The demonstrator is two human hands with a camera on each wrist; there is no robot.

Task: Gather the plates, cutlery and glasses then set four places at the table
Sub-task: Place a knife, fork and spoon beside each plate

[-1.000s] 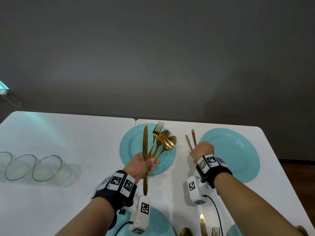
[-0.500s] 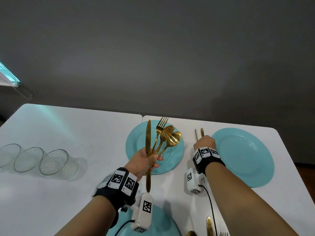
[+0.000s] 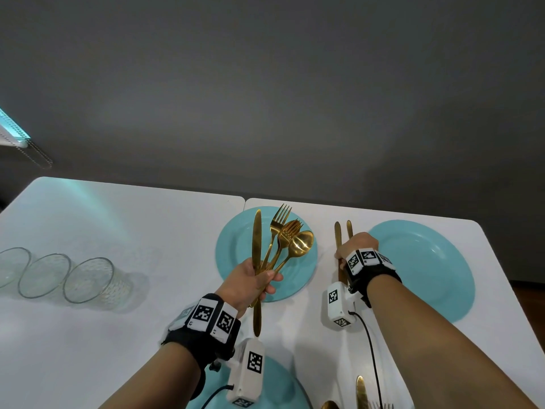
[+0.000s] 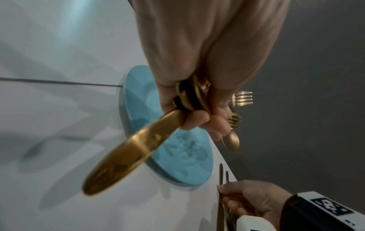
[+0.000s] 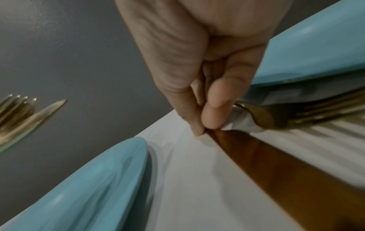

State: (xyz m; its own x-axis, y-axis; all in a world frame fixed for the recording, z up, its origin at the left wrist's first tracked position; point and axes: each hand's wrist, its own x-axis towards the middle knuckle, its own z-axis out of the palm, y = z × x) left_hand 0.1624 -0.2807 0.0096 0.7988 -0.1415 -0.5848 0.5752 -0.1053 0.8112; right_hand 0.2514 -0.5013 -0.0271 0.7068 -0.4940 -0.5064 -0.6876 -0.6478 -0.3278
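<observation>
Nearest, a turquoise plate point(image 3: 277, 388) and some gold cutlery point(image 3: 360, 391) sit cut off at the bottom edge, so that setting cannot be judged. Just beyond, the left hand point(image 3: 246, 283) is curled round a spare bundle point(image 3: 278, 243) — a knife, two forks and a spoon — held above the far-left plate point(image 3: 233, 261). The right hand point(image 5: 199, 87) pinches a knife point(image 5: 276, 165) and a fork point(image 5: 280, 117) low on the white table point(image 3: 118, 231), in the gap between that plate and the far-right plate point(image 3: 427, 267). To place them well, I would keep the two pieces parallel, clear of both rims, then loosen the pinch without dragging. The hand covers their middles, so whether they already lie flat is unclear. Three glasses point(image 3: 88, 280) wait well off to the left — the outermost is partly cropped.
</observation>
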